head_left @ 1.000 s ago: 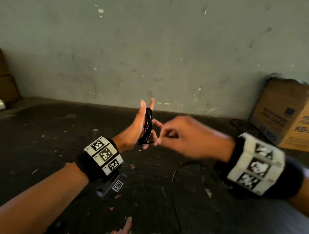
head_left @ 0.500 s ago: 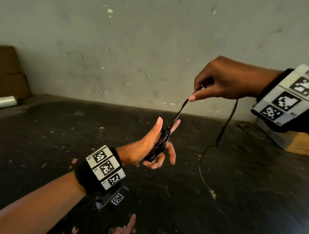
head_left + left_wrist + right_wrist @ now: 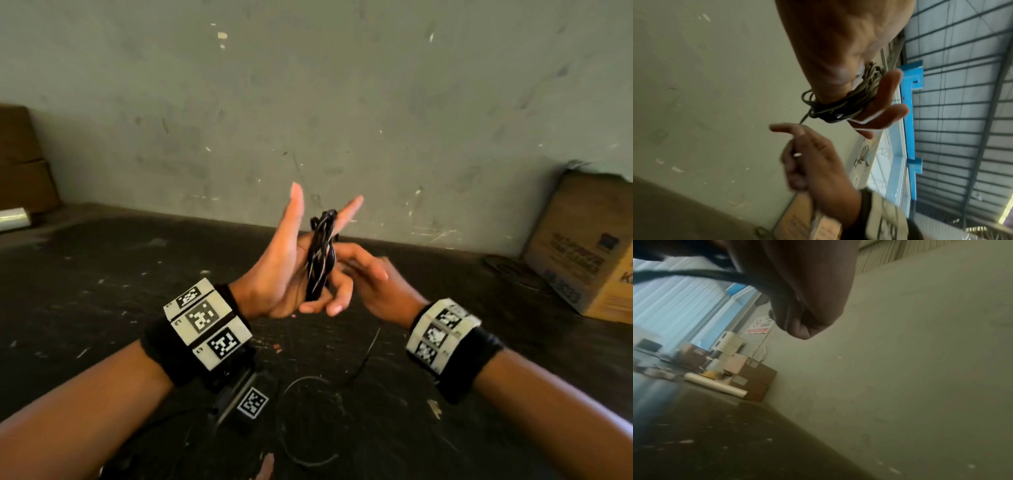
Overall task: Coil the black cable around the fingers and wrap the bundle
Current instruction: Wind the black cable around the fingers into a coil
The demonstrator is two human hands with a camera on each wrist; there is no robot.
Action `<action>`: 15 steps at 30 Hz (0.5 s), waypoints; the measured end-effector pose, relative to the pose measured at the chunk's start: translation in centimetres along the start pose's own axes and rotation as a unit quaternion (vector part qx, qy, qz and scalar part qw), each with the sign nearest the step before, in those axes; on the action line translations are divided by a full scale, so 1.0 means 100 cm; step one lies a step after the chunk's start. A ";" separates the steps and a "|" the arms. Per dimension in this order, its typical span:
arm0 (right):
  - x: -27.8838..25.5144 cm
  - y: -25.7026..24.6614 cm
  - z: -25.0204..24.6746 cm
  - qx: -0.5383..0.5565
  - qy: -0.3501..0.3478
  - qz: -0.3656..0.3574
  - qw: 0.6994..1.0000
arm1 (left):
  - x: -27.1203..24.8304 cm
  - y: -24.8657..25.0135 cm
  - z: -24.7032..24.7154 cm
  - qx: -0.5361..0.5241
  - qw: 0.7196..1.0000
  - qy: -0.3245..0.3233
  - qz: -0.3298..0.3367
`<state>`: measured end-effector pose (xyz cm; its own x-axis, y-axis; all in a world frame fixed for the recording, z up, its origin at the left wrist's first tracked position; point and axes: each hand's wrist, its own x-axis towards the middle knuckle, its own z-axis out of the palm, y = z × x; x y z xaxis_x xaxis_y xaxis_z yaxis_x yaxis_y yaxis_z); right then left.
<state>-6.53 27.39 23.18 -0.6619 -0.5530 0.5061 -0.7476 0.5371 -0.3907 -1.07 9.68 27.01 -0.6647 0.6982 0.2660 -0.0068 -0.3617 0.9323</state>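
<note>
Dark, scuffed desk (image 3: pixel 102 291) against a grey-green wall. At centre, the left hand (image 3: pixel 274 274), upright with thumb and fingers spread, carries the black cable (image 3: pixel 320 257) coiled around its fingers. At 3 o'clock of the coil, the right hand (image 3: pixel 373 277) pinches the cable's loose end. Cardboard box (image 3: pixel 582 246) at 3 o'clock.

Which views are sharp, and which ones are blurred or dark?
Head view: mostly sharp, the coiled cable on the left hand clear, the right hand slightly motion-blurred. Left wrist view: soft, bright window glare. Right wrist view: heavily blurred, its foreground dark.
</note>
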 end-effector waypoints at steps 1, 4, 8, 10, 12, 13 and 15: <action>-0.001 -0.007 0.007 0.024 0.010 0.018 1.000 | 0.003 0.003 0.001 -0.005 1.000 0.010 0.012; -0.005 -0.026 0.022 0.068 0.023 -0.003 0.997 | 0.011 0.010 -0.001 0.001 0.997 0.065 0.046; -0.012 -0.054 0.028 0.096 -0.100 0.042 0.989 | 0.017 0.017 -0.010 0.001 0.988 0.128 0.085; -0.016 -0.066 0.025 0.107 -0.138 0.056 0.983 | 0.018 0.017 -0.016 0.014 0.987 0.135 0.089; -0.016 -0.076 0.016 0.107 -0.130 0.066 0.983 | 0.016 0.014 -0.022 0.044 0.985 0.143 0.082; -0.015 -0.080 0.008 0.113 -0.130 0.078 0.982 | 0.015 0.012 -0.024 0.066 0.984 0.150 0.076; -0.014 -0.086 -0.010 0.145 -0.152 0.124 0.970 | 0.012 0.006 -0.028 0.116 0.978 0.165 0.059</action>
<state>0.87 24.13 26.58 -0.7760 -0.6159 0.1360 -0.5183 0.4997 -0.6940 -3.90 8.55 27.25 -0.8554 0.4088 0.3180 0.2290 -0.2521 0.9402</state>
